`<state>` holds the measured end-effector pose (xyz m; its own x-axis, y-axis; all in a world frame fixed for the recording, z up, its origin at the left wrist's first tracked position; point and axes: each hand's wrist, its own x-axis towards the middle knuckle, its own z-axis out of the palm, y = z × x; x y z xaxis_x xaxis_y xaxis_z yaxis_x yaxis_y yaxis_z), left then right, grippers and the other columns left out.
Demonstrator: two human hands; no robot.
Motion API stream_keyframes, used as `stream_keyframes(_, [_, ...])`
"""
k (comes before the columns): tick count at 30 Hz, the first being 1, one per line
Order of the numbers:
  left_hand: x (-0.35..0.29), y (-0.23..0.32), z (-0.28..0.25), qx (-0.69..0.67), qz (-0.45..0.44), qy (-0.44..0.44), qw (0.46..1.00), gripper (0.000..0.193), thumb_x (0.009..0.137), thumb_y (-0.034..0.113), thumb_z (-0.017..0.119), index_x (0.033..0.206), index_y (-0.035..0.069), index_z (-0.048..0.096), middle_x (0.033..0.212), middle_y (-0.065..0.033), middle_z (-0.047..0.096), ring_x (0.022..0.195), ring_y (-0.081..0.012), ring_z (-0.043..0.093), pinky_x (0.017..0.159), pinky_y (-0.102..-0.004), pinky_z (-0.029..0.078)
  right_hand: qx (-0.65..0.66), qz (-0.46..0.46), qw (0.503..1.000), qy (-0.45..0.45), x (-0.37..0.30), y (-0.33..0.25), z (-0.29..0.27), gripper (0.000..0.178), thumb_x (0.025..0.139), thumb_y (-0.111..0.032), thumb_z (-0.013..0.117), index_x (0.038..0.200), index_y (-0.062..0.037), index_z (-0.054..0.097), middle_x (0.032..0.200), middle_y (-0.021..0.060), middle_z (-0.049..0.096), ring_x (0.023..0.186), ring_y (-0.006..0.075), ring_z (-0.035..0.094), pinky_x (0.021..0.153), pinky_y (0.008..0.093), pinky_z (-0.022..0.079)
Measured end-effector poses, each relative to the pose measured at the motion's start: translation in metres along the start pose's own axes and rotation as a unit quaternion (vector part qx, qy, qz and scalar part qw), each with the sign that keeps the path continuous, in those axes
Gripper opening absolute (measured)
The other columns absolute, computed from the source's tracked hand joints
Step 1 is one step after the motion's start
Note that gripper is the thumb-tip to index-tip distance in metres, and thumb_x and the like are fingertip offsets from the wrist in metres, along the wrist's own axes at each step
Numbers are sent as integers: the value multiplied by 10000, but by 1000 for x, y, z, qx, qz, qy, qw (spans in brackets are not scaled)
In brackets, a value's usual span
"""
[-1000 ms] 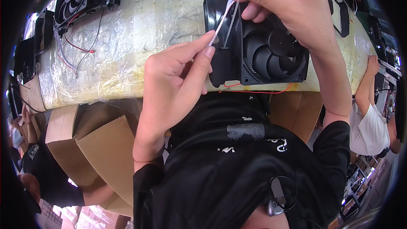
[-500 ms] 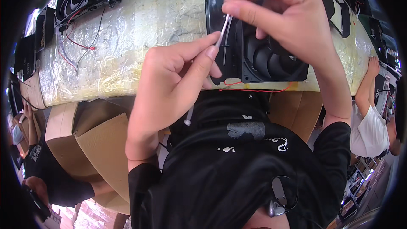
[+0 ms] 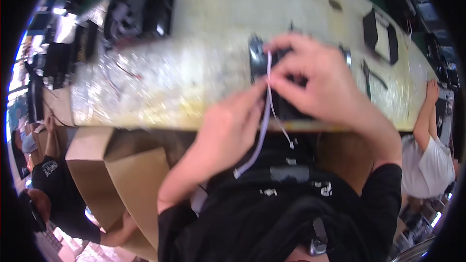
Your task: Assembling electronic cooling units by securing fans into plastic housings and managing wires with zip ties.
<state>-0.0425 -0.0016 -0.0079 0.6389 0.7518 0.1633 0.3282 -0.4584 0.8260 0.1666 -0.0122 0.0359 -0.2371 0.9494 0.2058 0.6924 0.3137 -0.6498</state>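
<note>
A pale white cable [image 3: 261,136] hangs between my hands, pinched near its upper part. Its two lower strands end in small white connectors over my black shirt. The fingertips of my left hand [image 3: 227,128] are closed on the cable from the left. My right hand [image 3: 320,80] pinches it from the right, with a short length standing up beside its fingers. Behind and under my hands lies a black fan unit [image 3: 256,60] on the table, largely covered by the right hand. Motion blur hides fine detail at the fingertips.
On the plastic-covered table [image 3: 204,68] another black fan unit [image 3: 138,17] stands far left. A black bracket [image 3: 374,31] and a dark plier-like tool [image 3: 369,80] lie right. A cardboard box [image 3: 136,179] is below the left edge. People work at both sides.
The view has shifted, so the table sits lower. My hands have come together on the cable, and its two connector ends now hang down in sight. The plier-like tool shows at right.
</note>
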Motion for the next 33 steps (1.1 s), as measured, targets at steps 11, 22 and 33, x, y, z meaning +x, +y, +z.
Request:
stream_keyframes(11, [17,-25,-15,-529,-193,-154,812,322,907,60,666,1196,-69,608,1059,-186,705,777,-187,716,648,-271,589,-6,0,998,-57,-12,-4,-9,137,831,-19,665,958,8,706,1207,189,642,1000,341,670,841,348,532])
stream_keyframes(22, [22,-20,9,-438,-129,28,889,196,939,88,640,1010,-88,686,931,-190,680,569,-198,672,453,-236,510,-24,-20,998,-48,-3,9,-5,129,860,-5,628,968,16,694,1190,132,654,951,276,673,810,323,519])
stream_keyframes(33, [17,-21,13,-511,-164,54,842,117,845,-16,728,939,-80,701,762,-127,697,558,-143,661,472,-224,528,-17,-9,998,-64,-9,1,-6,119,849,14,632,950,13,696,1182,115,653,977,253,663,828,312,509])
